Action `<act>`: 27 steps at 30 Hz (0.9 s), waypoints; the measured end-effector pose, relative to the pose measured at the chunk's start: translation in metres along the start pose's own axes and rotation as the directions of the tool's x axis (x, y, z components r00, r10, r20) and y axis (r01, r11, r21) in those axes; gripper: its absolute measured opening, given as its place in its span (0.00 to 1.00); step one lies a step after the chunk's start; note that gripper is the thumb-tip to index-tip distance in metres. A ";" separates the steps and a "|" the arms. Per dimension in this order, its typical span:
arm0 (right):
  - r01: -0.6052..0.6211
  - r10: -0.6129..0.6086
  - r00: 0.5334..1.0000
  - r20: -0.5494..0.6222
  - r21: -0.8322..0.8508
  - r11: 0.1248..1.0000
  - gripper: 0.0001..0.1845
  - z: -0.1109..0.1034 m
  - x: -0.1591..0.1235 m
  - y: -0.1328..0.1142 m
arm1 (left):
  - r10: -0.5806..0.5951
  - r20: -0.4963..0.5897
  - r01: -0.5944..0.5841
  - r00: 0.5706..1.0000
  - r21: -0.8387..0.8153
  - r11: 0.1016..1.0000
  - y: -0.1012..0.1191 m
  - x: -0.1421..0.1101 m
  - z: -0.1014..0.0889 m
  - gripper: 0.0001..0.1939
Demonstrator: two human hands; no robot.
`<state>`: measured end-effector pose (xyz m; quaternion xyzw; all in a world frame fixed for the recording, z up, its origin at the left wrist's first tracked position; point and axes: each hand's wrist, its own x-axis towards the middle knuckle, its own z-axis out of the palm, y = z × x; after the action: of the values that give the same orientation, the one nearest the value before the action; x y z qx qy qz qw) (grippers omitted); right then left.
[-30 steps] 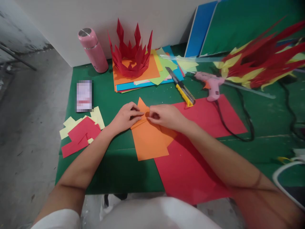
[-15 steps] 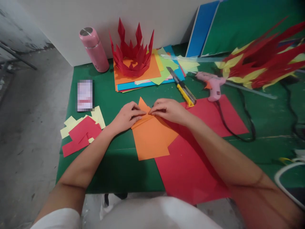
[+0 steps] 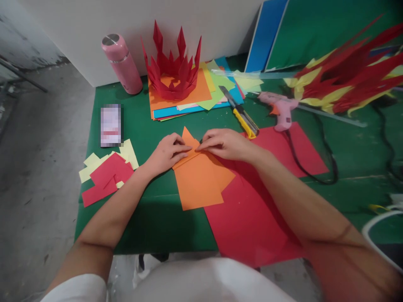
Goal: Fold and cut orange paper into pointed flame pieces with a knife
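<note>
Paper of orange colour (image 3: pixel 198 184) is lying in the middle of the frame, on the green counter (image 3: pixel 147 228), and its right part is covering an edge of the red sheet (image 3: pixel 248 214). Its folded upper part is pointing to the top of the frame. The left hand (image 3: pixel 168 152) is resting on this fold; its fingers are being slightly parted and are not grasping, only touching the paper from above. The right hand (image 3: pixel 227 143) is bringing its fingertips together at the same fold, just beside the left fingers; I cannot tell whether paper is being pinched between them. The right forearm is crossing over the red sheet.

On the left side of the frame, red scraps (image 3: pixel 108 170) and yellow scraps (image 3: pixel 128 154) are lying in a loose heap, and above them a blurred phone (image 3: pixel 110 126) is lying flat. In the upper left, a pink bottle (image 3: pixel 126 69) is standing upright. Right of it, a red crown (image 3: pixel 174 88) is sitting on a stack of coloured papers (image 3: pixel 204 94). In the upper right, a cutter (image 3: pixel 241 115) and a pink glue gun (image 3: pixel 283 112) are lying near each other.
</note>
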<state>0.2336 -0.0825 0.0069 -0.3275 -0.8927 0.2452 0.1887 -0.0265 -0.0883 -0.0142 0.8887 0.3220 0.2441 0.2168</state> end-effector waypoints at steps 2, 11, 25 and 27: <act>0.075 -0.074 0.997 0.024 -0.057 0.996 0.19 -0.001 0.000 -0.003 | -0.005 0.000 0.005 1.000 0.007 1.000 0.000 0.000 0.001 0.11; 0.281 -0.249 0.958 0.145 -0.279 0.918 0.20 0.010 0.002 -0.012 | 0.016 -0.023 -0.016 1.000 0.011 1.000 -0.001 0.000 0.002 0.10; 0.421 -0.414 0.904 0.112 -0.409 0.810 0.19 0.018 0.008 -0.025 | 0.044 -0.065 -0.041 0.997 0.047 0.998 -0.001 0.000 0.006 0.08; 0.426 -0.415 0.902 0.121 -0.404 0.810 0.19 0.020 0.008 -0.029 | 0.048 -0.065 -0.045 0.997 0.053 0.998 -0.001 0.000 0.006 0.09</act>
<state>0.2034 -0.1022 0.0080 -0.1516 -0.9768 0.0037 0.1512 -0.0235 -0.0884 -0.0196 0.8926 0.3144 0.2701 0.1774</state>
